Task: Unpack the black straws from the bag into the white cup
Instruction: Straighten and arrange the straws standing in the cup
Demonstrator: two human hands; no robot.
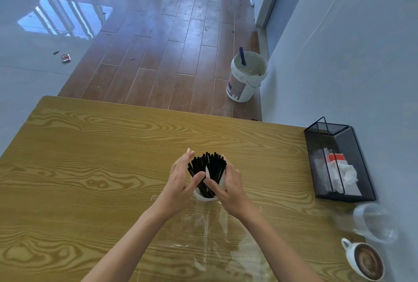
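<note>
I hold my two hands around the black straws (207, 169), which stand in the white cup (204, 197) near the middle of the table (90, 157), a little toward its near edge. My left hand (181, 182) is on the left side of the bundle with the fingers straight and close together, the palm turned to the straws, and its thumb reaches across the front of them. My right hand (228, 185) is on the right side; its fingers lie along the cup wall and the outer straws, and its thumb comes toward the left thumb. So both hands are spread and press from the sides — neither of them pinches one straw.

I think I hold them this way because the straws fan out at the top and lean in different directions, and the cup looks light, so two flat palms gather them and keep the cup from tipping.

The clear plastic bag (212, 236) lies flat on the table between my forearms, just before the cup, and I see no straws in it — the unpacking seems almost done.

At the right edge stand a black mesh basket (352, 137), a clear glass (375, 223) and a cup of coffee (367, 262).
</note>
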